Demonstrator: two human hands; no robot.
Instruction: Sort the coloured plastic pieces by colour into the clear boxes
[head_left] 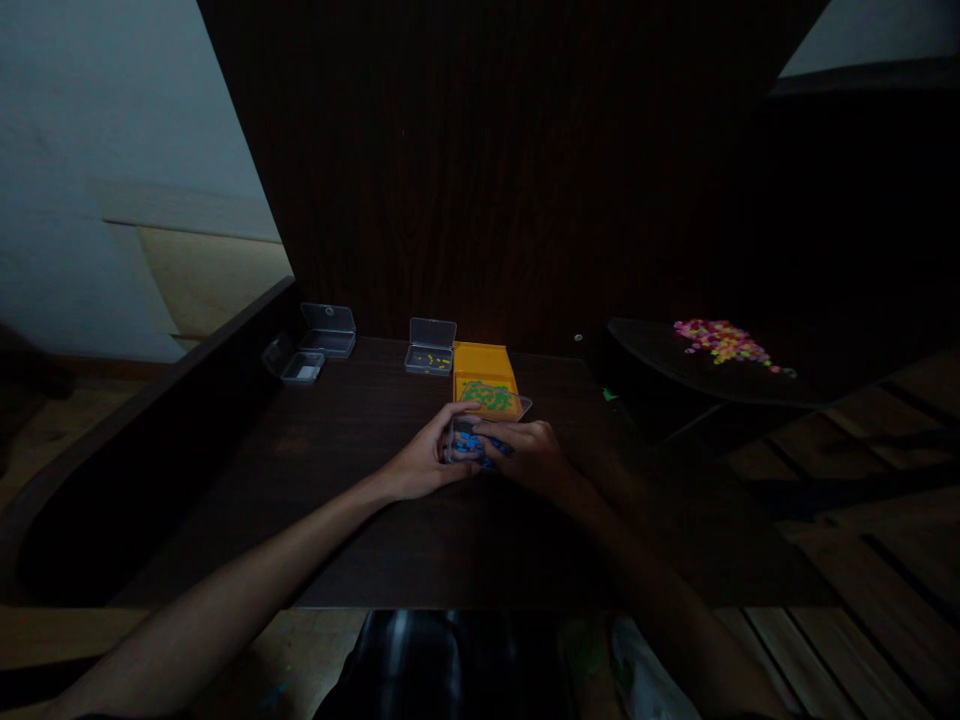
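Note:
A small clear plastic box (458, 428) full of small blue pieces (470, 441) is held just above the dark table, near its middle. My left hand (429, 455) wraps round the box's left side, thumb near and fingers behind. On the right, my right hand (531, 450) closes over the box, its fingers bent across the blue pieces; whether a piece is pinched between them I cannot tell. Right behind the hands stands an open yellow box (484, 358) with many small green pieces (487, 395) in it. A clear lid edge (526, 406) sticks out beside the right hand.
Left of the yellow box, an open clear box (431, 358) holds several yellow bits. Two more open clear boxes (330, 340) stand at the back left, beside the raised side board (150, 430). Pink and yellow pieces (724, 342) lie heaped on a dark surface at right.

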